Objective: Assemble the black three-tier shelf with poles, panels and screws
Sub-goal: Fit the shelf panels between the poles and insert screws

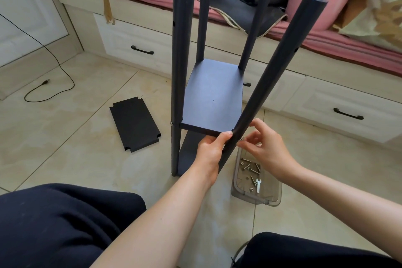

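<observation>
The black shelf frame stands on the tiled floor with several poles rising around a middle panel [213, 95] and a lower panel [189, 154] beneath it. The near right pole [280, 65] leans outward to the right. My left hand [210, 152] grips that pole just below the middle panel's front right corner. My right hand [265, 148] is at the pole's right side at the same height, fingertips pinched together on something too small to make out. The near left pole [179, 67] stands upright with a screw head at the panel. A spare panel [134, 123] lies flat on the floor.
A clear plastic tray [255, 180] with several screws and a small white wrench [258, 185] sits on the floor by my right wrist. A bed base with drawers [134, 43] runs behind. A black cable [50, 87] trails at left. My knees fill the bottom.
</observation>
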`<state>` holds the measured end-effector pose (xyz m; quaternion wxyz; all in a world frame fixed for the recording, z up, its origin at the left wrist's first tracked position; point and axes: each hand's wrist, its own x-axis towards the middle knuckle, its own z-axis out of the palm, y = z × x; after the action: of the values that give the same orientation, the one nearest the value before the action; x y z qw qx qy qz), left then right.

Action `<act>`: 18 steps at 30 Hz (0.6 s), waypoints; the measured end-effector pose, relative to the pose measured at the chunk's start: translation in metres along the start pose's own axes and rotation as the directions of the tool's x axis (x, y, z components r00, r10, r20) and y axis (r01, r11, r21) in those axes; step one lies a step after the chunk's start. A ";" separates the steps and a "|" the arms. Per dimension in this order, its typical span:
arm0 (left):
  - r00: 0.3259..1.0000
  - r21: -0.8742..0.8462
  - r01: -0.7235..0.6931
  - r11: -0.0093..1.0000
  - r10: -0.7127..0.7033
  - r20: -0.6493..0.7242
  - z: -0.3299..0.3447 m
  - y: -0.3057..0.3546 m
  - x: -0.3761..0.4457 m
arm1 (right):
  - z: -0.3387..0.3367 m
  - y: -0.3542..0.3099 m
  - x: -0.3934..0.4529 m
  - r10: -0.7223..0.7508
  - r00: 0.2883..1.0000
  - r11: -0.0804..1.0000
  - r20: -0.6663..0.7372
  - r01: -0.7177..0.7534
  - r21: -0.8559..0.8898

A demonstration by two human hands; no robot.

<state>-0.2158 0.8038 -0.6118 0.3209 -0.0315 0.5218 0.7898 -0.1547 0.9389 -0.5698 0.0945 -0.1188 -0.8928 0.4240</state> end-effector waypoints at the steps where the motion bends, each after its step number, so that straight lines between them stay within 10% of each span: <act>1: 1.000 -0.002 0.000 1.000 0.000 0.001 0.000 0.000 0.000 | 0.000 0.000 0.000 -0.001 1.000 1.000 -0.002 0.001 -0.004; 18: 1.000 -0.023 0.006 1.000 -0.006 -0.022 0.001 0.000 -0.001 | 0.001 -0.004 0.000 -0.033 0.999 0.996 -0.006 0.032 -0.082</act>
<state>-0.2148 0.8043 -0.6111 0.3171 -0.0454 0.5161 0.7943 -0.1557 0.9361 -0.5675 0.0996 -0.1096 -0.9110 0.3849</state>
